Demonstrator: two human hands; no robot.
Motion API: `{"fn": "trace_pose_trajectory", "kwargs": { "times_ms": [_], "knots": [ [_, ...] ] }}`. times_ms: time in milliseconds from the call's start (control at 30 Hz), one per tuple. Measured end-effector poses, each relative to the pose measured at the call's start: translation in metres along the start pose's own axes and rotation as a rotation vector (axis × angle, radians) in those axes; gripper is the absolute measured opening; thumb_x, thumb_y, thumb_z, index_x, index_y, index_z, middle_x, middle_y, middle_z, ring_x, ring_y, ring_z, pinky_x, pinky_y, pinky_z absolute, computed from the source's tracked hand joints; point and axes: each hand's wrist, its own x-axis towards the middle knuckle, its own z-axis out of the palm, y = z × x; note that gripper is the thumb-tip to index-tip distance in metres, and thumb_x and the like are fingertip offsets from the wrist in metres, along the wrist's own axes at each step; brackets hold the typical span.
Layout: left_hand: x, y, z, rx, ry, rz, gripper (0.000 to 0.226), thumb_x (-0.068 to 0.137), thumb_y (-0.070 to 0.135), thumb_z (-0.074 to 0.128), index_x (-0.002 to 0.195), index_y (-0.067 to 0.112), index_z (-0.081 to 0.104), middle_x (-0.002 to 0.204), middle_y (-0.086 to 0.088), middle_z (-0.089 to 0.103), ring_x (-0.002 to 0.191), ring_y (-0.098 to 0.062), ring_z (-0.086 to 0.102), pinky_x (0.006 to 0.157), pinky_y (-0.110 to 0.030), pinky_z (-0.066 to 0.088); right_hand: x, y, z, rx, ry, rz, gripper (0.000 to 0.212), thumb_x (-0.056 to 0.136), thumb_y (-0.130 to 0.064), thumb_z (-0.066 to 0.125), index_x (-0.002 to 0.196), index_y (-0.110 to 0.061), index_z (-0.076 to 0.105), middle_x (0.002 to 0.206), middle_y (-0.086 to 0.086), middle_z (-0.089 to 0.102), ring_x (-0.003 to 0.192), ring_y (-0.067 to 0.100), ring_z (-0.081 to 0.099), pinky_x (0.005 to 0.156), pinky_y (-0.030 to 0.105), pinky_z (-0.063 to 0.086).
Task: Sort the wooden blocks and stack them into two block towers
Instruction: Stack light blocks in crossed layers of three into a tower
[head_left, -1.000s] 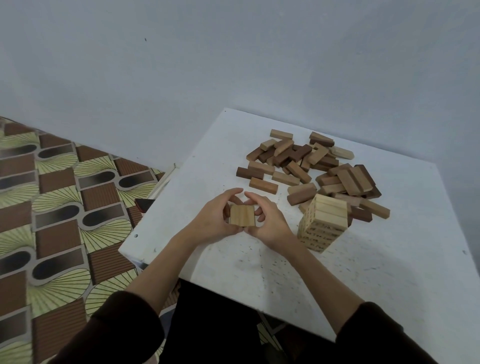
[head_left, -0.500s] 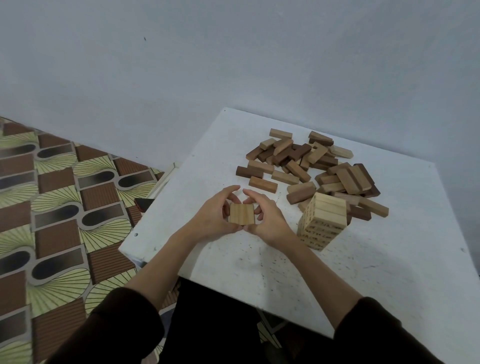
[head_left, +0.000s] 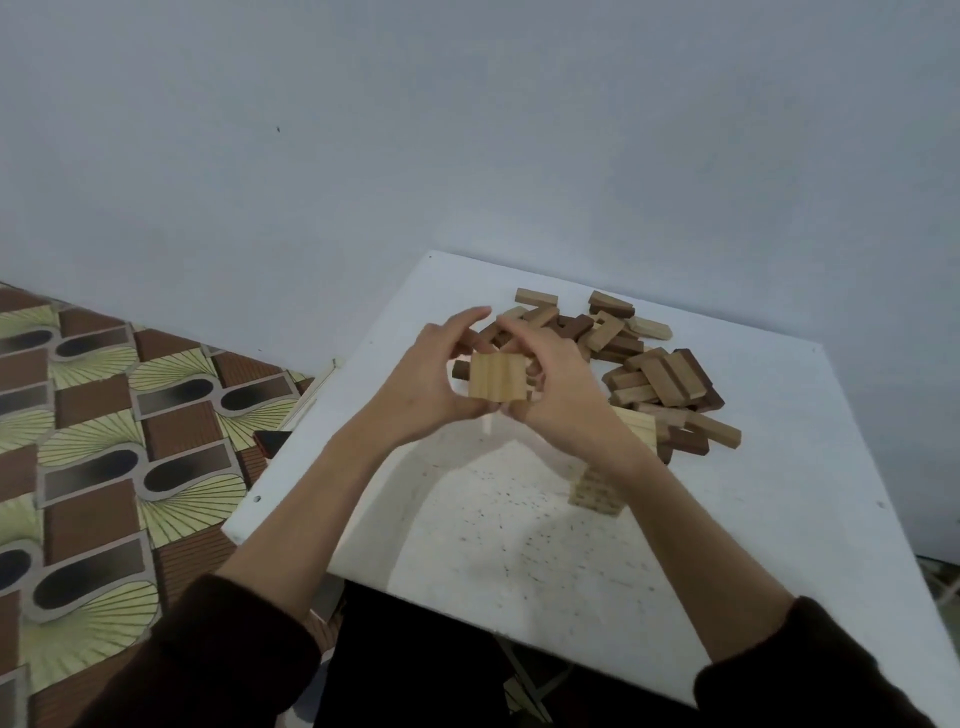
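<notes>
Head view. Both hands raised above the white desk (head_left: 753, 519), holding between them a set of light blocks (head_left: 497, 377) packed side by side into a flat square, grain lines running vertical. Left hand (head_left: 423, 376): grip curled round the set's left edge, thumb below, index finger arched over the top. Right hand (head_left: 553, 382): grip curled round the right edge, fingertips pinching the set from that side. The set is clear of the desk surface, in front of the loose pile as seen from the camera; how many blocks it contains cannot be told. One pale sliver (head_left: 487, 423) shows just under the set, betw. the two palms; unclear what it is.

Loose pile (head_left: 649, 364) of mixed light and dark blocks lies toward the far edge of the desk, right of the hands, partly hidden by them. Light-block tower (head_left: 597, 488) stands upright nearer the desk's middle, just beside the pile's near side; the right forearm crosses in front and hides most of it, only the lower courses and part of the top show.

Dark sleeves (head_left: 208, 649) at bottom of view. Patterned floor (head_left: 93, 415) w/ brown and yellow-green tiles left of the desk; plain pale wall (head_left: 467, 130) behind.
</notes>
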Motion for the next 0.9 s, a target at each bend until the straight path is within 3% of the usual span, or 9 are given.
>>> {"fn": "trace_pose_trajectory", "kwargs": {
  "times_ms": [133,200,333,500,633,900],
  "knots": [
    [0.014,0.031,0.023,-0.068,-0.089,0.041,0.088,0.066,0.007,0.083,0.14,0.022,0.037,0.11,0.009,0.055,0.103,-0.009,0.054,0.087,-0.014,0.044,-0.02,0.005,-0.043,-0.052,0.032,-0.006,0.074,0.066,-0.021,0.075,0.135,-0.024,0.047,0.107,-0.007,0.056,0.1,0.015,0.049,0.086,0.029,0.04],
    [0.02,0.043,0.04,-0.093,-0.137,0.063,0.09,0.065,0.008,0.084,0.141,0.018,0.037,0.113,0.004,0.054,0.102,-0.003,0.055,0.087,-0.012,0.044,-0.034,0.012,-0.062,-0.061,0.067,0.023,0.075,0.066,-0.015,0.081,0.132,-0.03,0.047,0.106,-0.009,0.057,0.097,0.013,0.05,0.08,0.026,0.041],
    [0.025,0.059,0.065,-0.082,-0.23,0.077,0.095,0.066,0.014,0.085,0.144,0.025,0.033,0.113,0.004,0.057,0.112,-0.004,0.052,0.099,-0.023,0.043,-0.058,0.026,-0.086,-0.045,0.093,0.072,0.073,0.066,0.001,0.079,0.13,-0.019,0.049,0.101,-0.018,0.052,0.093,-0.01,0.051,0.078,0.01,0.042],
    [0.026,0.06,0.077,-0.044,-0.323,0.043,0.101,0.065,0.019,0.086,0.146,0.029,0.028,0.115,0.004,0.058,0.114,-0.01,0.051,0.104,-0.036,0.041,-0.071,0.042,-0.09,-0.042,0.065,0.117,0.077,0.065,-0.01,0.08,0.134,-0.022,0.047,0.116,-0.001,0.055,0.113,0.016,0.05,0.093,0.032,0.044],
    [0.027,0.056,0.082,-0.023,-0.349,0.037,0.101,0.064,0.017,0.087,0.147,0.026,0.029,0.11,0.006,0.058,0.113,-0.012,0.053,0.104,-0.04,0.041,-0.073,0.051,-0.088,-0.007,0.047,0.134,0.076,0.069,-0.008,0.081,0.136,-0.018,0.045,0.115,-0.001,0.055,0.114,0.017,0.05,0.096,0.041,0.046],
    [0.025,0.05,0.082,0.001,-0.378,0.04,0.104,0.064,0.023,0.087,0.148,0.025,0.026,0.115,0.011,0.054,0.118,-0.01,0.05,0.107,-0.04,0.039,-0.078,0.054,-0.086,-0.029,0.029,0.133,0.085,0.064,-0.034,0.075,0.14,-0.023,0.039,0.119,-0.008,0.05,0.122,0.021,0.044,0.096,0.046,0.046]
  ]
}}
